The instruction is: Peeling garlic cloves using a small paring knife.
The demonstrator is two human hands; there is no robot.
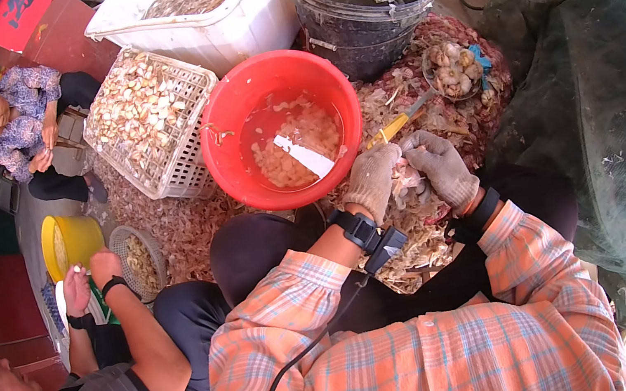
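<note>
My left hand (374, 179), in a knitted glove, has its fingertips on a piece of garlic with pinkish papery skin (406, 176). My right hand (439, 164), gloved the same way, pinches the garlic from the other side. The fingers partly hide it. Just beyond the hands lies a yellow handle (395, 128) with a metal shaft. It leads toward a round metal scoop holding garlic bulbs (454, 70). Left of my left hand stands a red plastic basin (226, 148), with peeled cloves (293, 155) in water and a white flat piece (305, 156).
Garlic skins (181, 231) cover the floor. A white crate (176, 169) of cloves, a white tub (251, 24) and a black bucket (316, 38) stand beyond. Green netting (599, 145) rises at right. Two people sit at left, one near a yellow bucket (87, 232) and a basket (153, 249).
</note>
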